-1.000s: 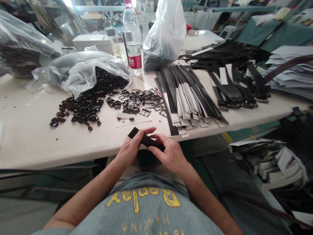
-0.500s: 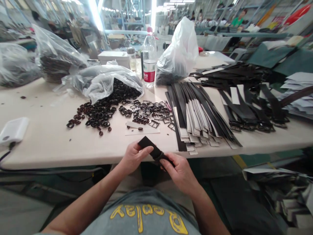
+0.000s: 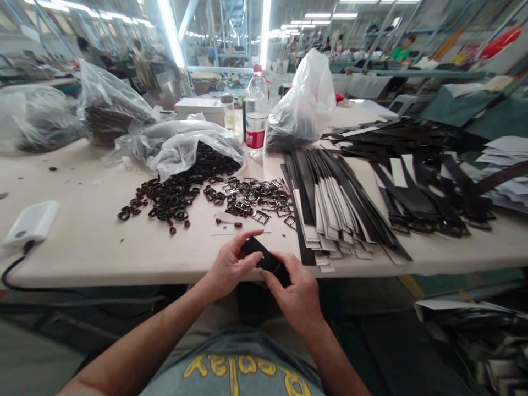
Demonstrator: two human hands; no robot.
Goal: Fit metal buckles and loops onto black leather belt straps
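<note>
My left hand [image 3: 231,265] and my right hand [image 3: 296,292] hold a short black leather strap [image 3: 259,254] just off the table's front edge. The strap's end bends into my right fingers, where a dark ring [image 3: 277,269] sits around it, partly hidden. Nearest my hands lies a white paper card [image 3: 241,226] with small dark pieces on it. Behind it are a heap of dark brown rings [image 3: 169,201] spilling from a plastic bag [image 3: 192,148] and a scatter of metal buckles [image 3: 258,198].
To the right, a long bundle of black straps with white paper ends [image 3: 334,203] lies on the cream table [image 3: 78,258], beside straps with buckles [image 3: 429,192]. A water bottle [image 3: 256,124] and filled plastic bags stand behind. A white corded device [image 3: 31,223] lies left.
My head has lifted, so the table sits lower in view. The strap now looks shorter and bent into my right hand, with the ring on it, and my hands stay close together.
</note>
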